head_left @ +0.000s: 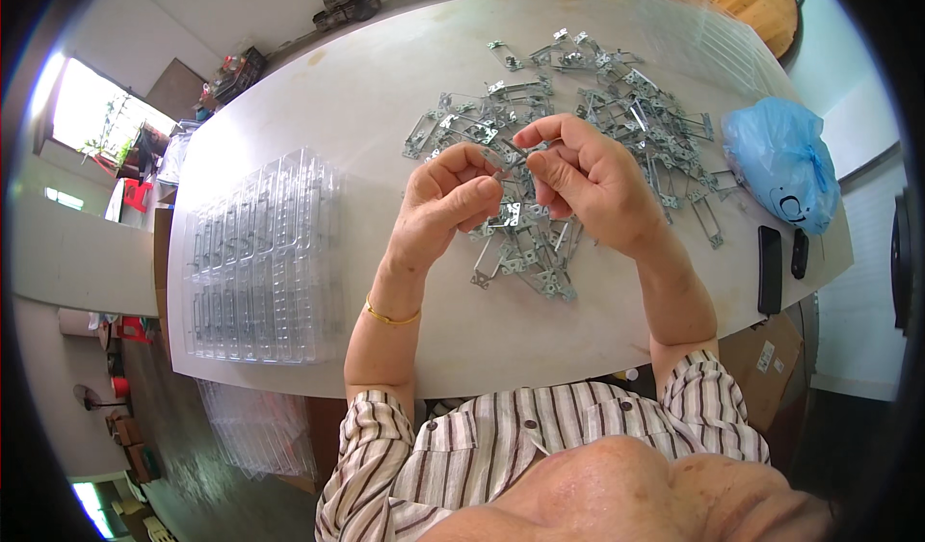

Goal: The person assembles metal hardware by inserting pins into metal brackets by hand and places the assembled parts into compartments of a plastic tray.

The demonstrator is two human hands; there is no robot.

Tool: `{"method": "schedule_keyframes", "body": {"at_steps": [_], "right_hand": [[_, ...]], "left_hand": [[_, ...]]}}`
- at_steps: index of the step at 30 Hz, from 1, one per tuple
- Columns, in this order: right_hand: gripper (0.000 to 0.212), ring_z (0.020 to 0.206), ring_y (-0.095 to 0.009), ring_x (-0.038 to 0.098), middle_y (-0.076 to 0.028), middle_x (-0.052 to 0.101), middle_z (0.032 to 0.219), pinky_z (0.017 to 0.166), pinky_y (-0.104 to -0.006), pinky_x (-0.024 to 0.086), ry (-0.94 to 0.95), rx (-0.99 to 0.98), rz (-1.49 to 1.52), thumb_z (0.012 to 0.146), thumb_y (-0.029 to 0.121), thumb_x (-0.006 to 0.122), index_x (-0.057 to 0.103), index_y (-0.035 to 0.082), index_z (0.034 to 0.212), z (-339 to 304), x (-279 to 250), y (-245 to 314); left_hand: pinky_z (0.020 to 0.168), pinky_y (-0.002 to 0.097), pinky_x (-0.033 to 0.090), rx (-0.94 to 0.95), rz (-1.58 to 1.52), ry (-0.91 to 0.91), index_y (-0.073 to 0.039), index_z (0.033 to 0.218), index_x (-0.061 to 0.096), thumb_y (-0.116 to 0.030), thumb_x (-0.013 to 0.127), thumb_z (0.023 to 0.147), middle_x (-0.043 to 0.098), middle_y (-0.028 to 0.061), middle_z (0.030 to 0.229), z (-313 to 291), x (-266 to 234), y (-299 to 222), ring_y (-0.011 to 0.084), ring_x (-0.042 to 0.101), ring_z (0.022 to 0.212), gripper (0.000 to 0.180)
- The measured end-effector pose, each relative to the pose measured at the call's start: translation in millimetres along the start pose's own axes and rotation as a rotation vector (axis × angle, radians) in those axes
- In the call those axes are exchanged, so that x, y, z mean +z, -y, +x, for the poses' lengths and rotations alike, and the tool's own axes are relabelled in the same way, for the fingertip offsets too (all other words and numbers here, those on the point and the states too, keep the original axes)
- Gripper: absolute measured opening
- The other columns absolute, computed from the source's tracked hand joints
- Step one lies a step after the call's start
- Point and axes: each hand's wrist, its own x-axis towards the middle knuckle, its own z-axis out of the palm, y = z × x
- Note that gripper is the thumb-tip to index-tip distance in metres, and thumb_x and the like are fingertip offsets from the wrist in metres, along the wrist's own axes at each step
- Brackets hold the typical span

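At the left of the worktop [371, 84], clear plastic trays [330, 219] sit beside the person, their rows of slots apparently keeping parts separate and orderly. Next, the left hand [450, 190] pinches one end of a small metal piece [514, 151]; the right hand [590, 184] grips the other, presumably to steady it. They hold it above loose metal brackets [636, 113], strewn within easy reach of both. Farther right, a blue plastic bag [780, 161] and a black phone [769, 270] lie near the edge, seemingly out of the way.
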Motion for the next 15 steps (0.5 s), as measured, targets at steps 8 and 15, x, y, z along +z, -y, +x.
{"method": "schedule_keyframes", "body": {"at_steps": [8, 15], "right_hand": [[0.027, 0.059, -0.010, 0.061, -0.003, 0.065, 0.073, 0.053, -0.0230, 0.050, 0.117, 0.126, 0.243, 0.105, 0.024, 0.056, 0.060, -0.001, 0.113, 6, -8, -3], [0.026, 0.050, -0.009, 0.058, 0.000, 0.061, 0.065, 0.046, -0.0232, 0.047, 0.117, 0.231, 0.156, 0.104, 0.029, 0.058, 0.059, 0.003, 0.098, 6, -8, 2]], "left_hand": [[0.055, 0.0184, 0.038, -0.108, 0.003, 0.051, 0.000, 0.107, 0.063, -0.023, 0.077, 0.091, 0.063, 0.0008, 0.083, -3, -7, -2, 0.0036, 0.053, 0.069, 0.031], [0.053, 0.0193, 0.033, -0.118, 0.122, 0.085, 0.004, 0.116, 0.063, -0.023, 0.080, 0.087, 0.060, -0.0007, 0.079, -4, 4, -7, 0.0028, 0.049, 0.064, 0.042]]}}
